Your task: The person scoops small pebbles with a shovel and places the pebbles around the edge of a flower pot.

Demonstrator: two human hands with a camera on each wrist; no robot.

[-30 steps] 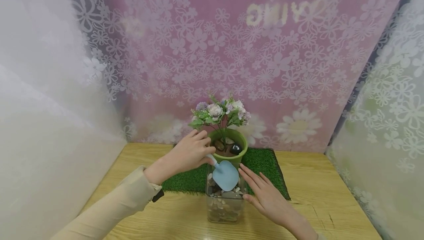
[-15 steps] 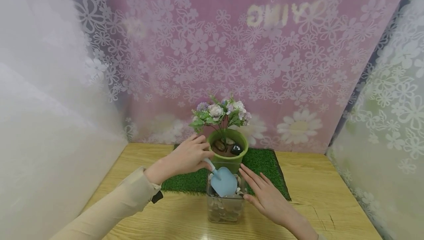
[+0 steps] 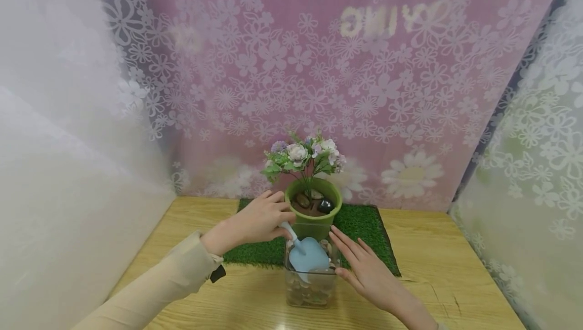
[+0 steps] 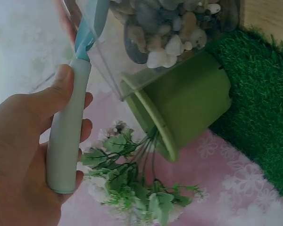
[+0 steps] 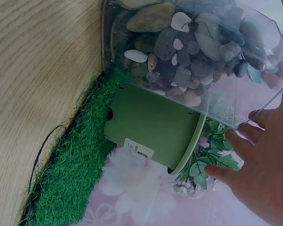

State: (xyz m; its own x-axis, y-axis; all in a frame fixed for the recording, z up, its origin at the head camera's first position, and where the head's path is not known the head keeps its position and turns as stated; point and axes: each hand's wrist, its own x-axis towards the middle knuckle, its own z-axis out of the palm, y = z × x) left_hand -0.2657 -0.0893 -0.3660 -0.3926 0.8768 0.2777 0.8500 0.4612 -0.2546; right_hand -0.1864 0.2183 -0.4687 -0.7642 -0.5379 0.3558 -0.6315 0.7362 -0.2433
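Now lower, the blue scoop [image 3: 309,254], gripped by the left hand [image 3: 260,219], reaches pebbles [image 5: 167,44] in the container [image 3: 291,283] beneath; right hand [image 3: 366,272], straight-fingered, rests alongside

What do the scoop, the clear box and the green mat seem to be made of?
The scoop looks like matte plastic, smooth and plainly coloured. The clear box is glossy, perhaps plastic or glass; stones show through. The green mat seems synthetic turf, with tufted fibres.
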